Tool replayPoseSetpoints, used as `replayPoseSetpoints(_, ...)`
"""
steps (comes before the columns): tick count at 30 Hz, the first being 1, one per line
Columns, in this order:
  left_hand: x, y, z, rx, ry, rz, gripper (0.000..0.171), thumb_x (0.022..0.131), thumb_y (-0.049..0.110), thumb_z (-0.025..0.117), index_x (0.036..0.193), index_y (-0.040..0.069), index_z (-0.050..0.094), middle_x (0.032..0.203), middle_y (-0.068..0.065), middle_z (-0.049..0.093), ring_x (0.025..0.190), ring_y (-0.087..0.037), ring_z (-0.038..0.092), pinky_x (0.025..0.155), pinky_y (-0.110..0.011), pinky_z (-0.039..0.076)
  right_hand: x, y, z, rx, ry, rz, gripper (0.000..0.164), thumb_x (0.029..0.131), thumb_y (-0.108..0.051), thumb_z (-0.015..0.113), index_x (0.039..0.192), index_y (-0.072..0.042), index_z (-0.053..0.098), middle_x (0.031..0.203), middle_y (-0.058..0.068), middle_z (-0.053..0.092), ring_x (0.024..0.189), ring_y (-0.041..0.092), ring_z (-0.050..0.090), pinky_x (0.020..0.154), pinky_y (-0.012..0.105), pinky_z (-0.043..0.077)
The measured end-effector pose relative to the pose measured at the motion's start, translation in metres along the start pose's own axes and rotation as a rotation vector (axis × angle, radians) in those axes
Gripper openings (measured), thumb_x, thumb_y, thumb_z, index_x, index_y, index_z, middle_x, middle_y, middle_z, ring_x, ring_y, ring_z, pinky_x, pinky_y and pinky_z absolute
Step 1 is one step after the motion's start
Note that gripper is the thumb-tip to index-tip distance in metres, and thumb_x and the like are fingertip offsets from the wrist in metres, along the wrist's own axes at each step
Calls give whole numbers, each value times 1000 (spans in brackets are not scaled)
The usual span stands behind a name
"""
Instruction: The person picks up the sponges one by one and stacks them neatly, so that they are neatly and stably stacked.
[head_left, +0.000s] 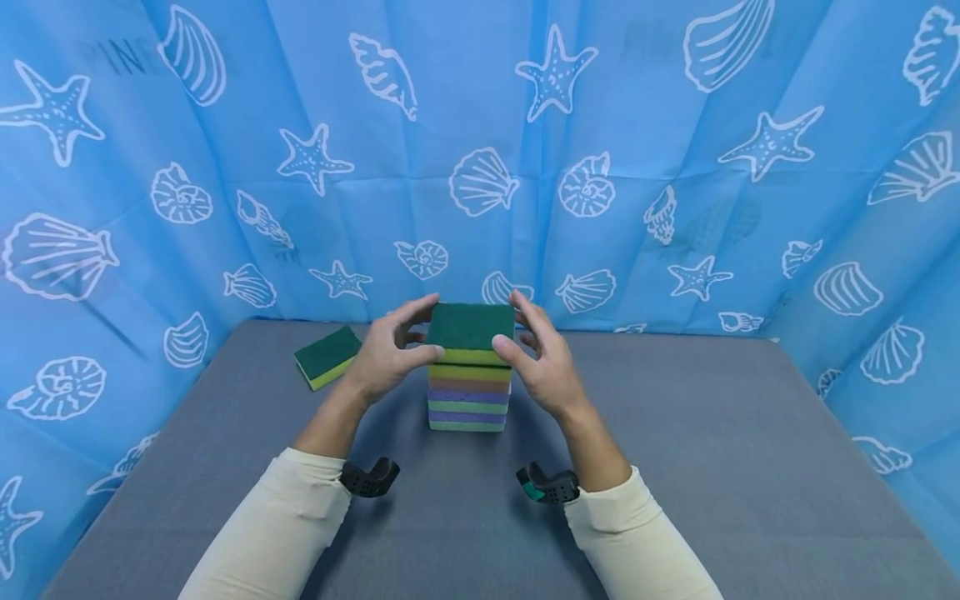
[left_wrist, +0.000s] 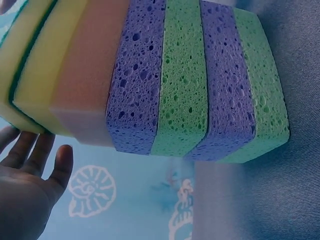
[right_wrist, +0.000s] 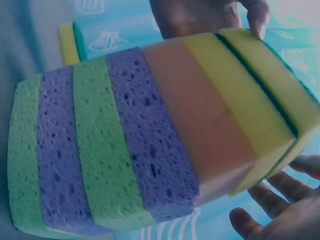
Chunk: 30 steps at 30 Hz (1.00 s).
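A stack of sponges [head_left: 468, 400] stands mid-table, green, purple, orange and yellow layers [left_wrist: 185, 80] [right_wrist: 100, 150]. On top lies a sponge with a dark green scouring face [head_left: 471, 327] [right_wrist: 280, 75]. My left hand [head_left: 405, 333] pinches its left side, thumb at the front and fingers curled over the back edge [right_wrist: 252, 17]. My right hand [head_left: 525, 329] is at the right side with straight, spread fingers [left_wrist: 30, 150] [right_wrist: 280, 210]; whether they touch it I cannot tell.
One more green-and-yellow sponge [head_left: 327, 357] lies flat to the left of the stack. The grey table [head_left: 675, 433] is walled on three sides by a blue curtain [head_left: 645, 167] printed with shells and starfish.
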<state>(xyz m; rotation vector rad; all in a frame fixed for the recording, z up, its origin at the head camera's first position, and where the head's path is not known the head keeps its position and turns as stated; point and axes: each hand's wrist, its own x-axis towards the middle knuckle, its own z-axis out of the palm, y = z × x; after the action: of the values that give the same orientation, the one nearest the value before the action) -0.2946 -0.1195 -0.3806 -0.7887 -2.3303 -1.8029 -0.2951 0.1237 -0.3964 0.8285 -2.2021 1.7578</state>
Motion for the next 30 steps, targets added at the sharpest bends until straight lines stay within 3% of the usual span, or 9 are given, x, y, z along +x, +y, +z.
replayPoseSetpoints(6,0,0,1,-1,3,4,72,84,16,65,148,2,35,146,-15,38,129,-29,38,99,-50,35,0,-1,6,-20,9,4,68,95,-26,58,153,-10,28,151,10,32,133,29,35,103,53,31)
replayPoseSetpoints(15,0,0,1,4,13,13,72,84,16,65,148,4,36,147,-12,39,128,-28,39,99,-51,35,1,0,6,-8,17,-13,67,93,-22,61,152,-11,31,147,15,37,129,31,40,100,56,33)
replayPoseSetpoints(21,-3,0,0,-43,32,38,69,86,13,64,148,2,36,145,-17,39,127,-30,39,98,-53,35,0,0,4,-22,19,-10,66,92,-20,63,150,-10,35,148,11,37,128,29,42,99,54,35)
replayPoseSetpoints(26,-8,-3,-4,-101,65,69,63,88,6,60,146,-2,36,143,-18,41,127,-38,39,98,-52,35,0,-1,2,-24,14,-13,65,92,-22,64,150,-10,36,149,10,37,129,28,41,100,51,36)
replayPoseSetpoints(30,-14,-4,-10,-103,133,63,60,88,2,60,145,-1,39,141,-15,44,126,-40,39,96,-49,37,0,-1,2,-20,4,-14,66,92,-23,64,150,-9,36,149,10,36,130,30,40,100,52,36)
